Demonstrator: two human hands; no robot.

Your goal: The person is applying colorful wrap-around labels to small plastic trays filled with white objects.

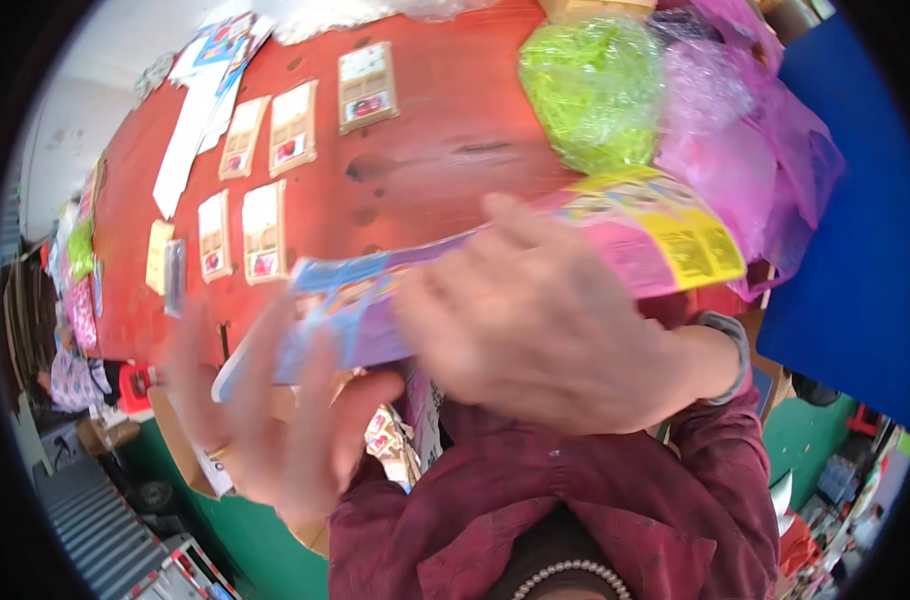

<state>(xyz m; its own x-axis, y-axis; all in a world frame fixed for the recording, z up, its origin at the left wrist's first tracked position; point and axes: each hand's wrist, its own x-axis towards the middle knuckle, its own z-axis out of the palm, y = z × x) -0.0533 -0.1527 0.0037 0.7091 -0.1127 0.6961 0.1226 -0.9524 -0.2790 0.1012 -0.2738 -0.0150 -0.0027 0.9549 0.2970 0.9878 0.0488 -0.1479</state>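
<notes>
A long, colourful printed sheet (675, 245), blue and purple at one end and pink and yellow at the other, stretches bent across in front of me. My right hand (545, 330) has its fingers curled over the middle of it. Close to the sheet's blue end, my left hand (285, 420) is blurred by motion, its fingers spread apart. Whether it touches the sheet I cannot tell. Below, partly hidden by my hands, an open cardboard box (190, 450) holds small wooden pieces (385, 440).
Several small wooden trays (368, 88) with printed pieces lie on the red table (435, 140). White and printed sheets (190, 135) are at the back left. A bag of bright green filler (593, 90) and pink plastic bags (735, 150) sit at the right, beside a blue panel (860, 200).
</notes>
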